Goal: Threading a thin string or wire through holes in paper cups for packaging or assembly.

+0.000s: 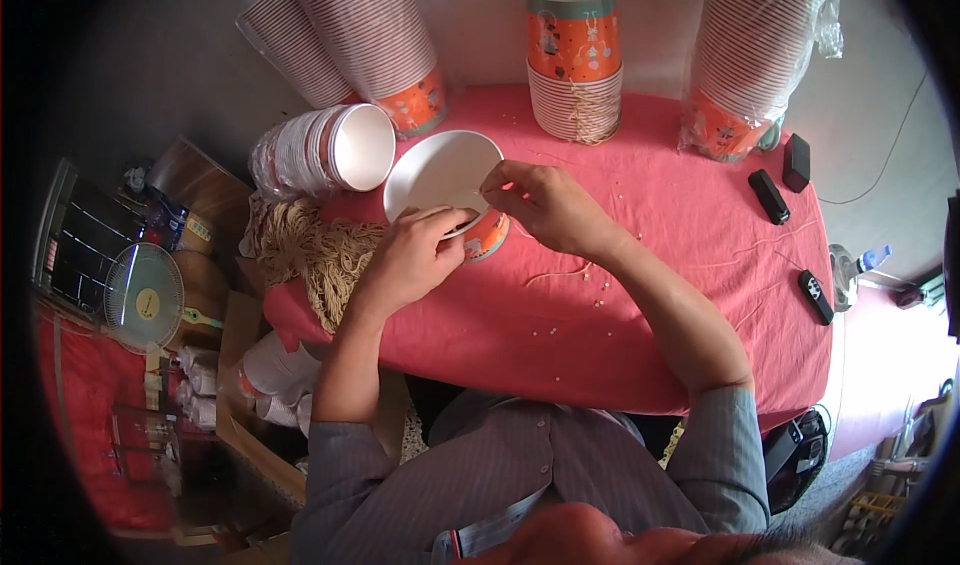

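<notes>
A paper bucket (pixel 432 170), white inside and orange printed outside, lies tilted on the pink cloth with its mouth toward me. My left hand (pixel 415 260) grips its near rim, thumb and fingers closed about the edge. At the right side of the rim, my right hand (pixel 548 203) is closed in a pinch; whatever is between the fingertips is too small to make out. A heap of beige cords (pixel 325 255) lies just left of my left forearm. Short cord pieces and small white beads (pixel 600 290) are scattered near my right forearm.
Nested paper buckets (pixel 362 25) stand at the back left, with a wrapped stack (pixel 335 148) lying below. Other stacks stand at the back middle (pixel 575 60) and back right (pixel 745 60). Small black devices (pixel 768 197) lie on the right. A cardboard box (pixel 245 405) with white cups sits lower left.
</notes>
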Available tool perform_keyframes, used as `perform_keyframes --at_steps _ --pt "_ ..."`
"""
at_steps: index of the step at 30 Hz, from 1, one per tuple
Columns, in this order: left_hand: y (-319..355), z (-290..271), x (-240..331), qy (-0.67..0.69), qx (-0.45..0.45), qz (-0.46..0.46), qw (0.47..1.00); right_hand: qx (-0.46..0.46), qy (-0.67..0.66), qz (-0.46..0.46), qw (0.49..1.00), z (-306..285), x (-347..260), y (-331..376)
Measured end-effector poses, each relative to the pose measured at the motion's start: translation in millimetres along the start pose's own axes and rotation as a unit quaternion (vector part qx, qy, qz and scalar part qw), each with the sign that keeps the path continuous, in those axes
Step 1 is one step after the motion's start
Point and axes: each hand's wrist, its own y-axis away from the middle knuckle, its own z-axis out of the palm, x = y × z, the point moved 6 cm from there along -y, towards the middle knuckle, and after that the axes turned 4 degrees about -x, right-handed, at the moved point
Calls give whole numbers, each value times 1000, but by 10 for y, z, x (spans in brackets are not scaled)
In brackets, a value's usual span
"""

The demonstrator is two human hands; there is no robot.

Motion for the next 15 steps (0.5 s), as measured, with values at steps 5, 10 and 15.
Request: perform_keyframes --at_steps 5,10,15 --pt "51 -133 -161 25 -6 -37 999 18 -43 -30 998 -55 253 -111" --pt "136 -130 -226 9 -8 -18 1000 9 -138 -62 988 -23 258 -141" --pt "117 -229 -119 105 9 -29 994 29 -209 -73 975 -100 272 -140"
